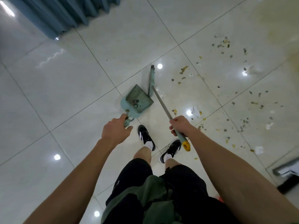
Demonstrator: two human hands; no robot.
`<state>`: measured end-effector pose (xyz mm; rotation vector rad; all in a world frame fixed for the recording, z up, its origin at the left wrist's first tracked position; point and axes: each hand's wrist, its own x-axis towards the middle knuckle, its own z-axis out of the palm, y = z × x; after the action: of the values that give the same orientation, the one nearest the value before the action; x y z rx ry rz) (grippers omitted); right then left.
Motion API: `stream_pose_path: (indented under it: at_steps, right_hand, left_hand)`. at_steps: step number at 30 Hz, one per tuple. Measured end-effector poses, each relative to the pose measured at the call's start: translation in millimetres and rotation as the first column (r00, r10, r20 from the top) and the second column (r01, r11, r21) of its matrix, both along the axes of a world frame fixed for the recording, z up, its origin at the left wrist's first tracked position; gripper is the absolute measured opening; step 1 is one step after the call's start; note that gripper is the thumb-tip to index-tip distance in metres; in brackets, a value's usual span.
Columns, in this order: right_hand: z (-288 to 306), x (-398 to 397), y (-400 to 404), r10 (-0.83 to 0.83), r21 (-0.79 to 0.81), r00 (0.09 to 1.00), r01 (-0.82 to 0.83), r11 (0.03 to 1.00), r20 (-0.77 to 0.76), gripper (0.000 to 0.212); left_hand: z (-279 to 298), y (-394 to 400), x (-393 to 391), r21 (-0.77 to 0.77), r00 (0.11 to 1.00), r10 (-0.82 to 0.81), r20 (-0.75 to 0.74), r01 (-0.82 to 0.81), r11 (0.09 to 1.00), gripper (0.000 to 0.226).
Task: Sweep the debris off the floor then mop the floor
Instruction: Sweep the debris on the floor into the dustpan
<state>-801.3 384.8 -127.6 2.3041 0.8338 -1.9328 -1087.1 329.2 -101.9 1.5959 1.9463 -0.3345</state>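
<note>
Mid-frame, my left hand (115, 132) gripped the dustpan (137, 101) handle; my right hand (181, 126) clasped the broom (160, 101), debris (226, 97) scattered at right.

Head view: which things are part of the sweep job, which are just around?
In the job:
- broom, gripped by the right hand
- dustpan, its handle held by the left hand
- debris scattered across the floor tiles

Just around:
- blue curtain
- dark object at the right edge, unclear
</note>
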Motion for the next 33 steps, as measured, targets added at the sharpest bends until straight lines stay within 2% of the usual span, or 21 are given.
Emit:
stream_pose_path:
  at_steps: [4,7,11,17,24,33]
  right_hand:
    - [4,17,-9,0.147,-0.027,0.988,-0.146,0.989,0.039,0.019]
    - [6,32,-19,0.190,-0.081,0.981,-0.186,0.979,0.037,0.019]
    - [5,59,-40,0.417,-0.033,0.875,-0.422,0.906,0.245,0.024]
    - [-1,115,-81,0.517,-0.011,0.762,-0.557,0.830,0.391,0.031]
    - [2,181,-129,0.510,-0.054,0.710,-0.558,0.828,0.485,0.033]
    - [16,230,-174,0.387,0.010,0.786,-0.447,0.894,0.482,0.034]
  left_hand:
    - [0,4,16,-0.004,1.000,0.029,-0.005,-0.029,1.000,0.041]
    - [3,3,33,0.021,1.000,0.002,-0.022,-0.002,1.000,0.039]
    - [7,-4,61,0.030,0.997,-0.069,-0.031,0.070,0.997,0.035]
    - [9,-14,100,0.068,0.984,-0.160,-0.079,0.165,0.984,0.035]
    - [13,-15,146,0.059,0.970,-0.224,-0.096,0.230,0.971,0.032]
    - [24,-18,211,0.043,0.944,-0.321,-0.083,0.325,0.945,0.037]
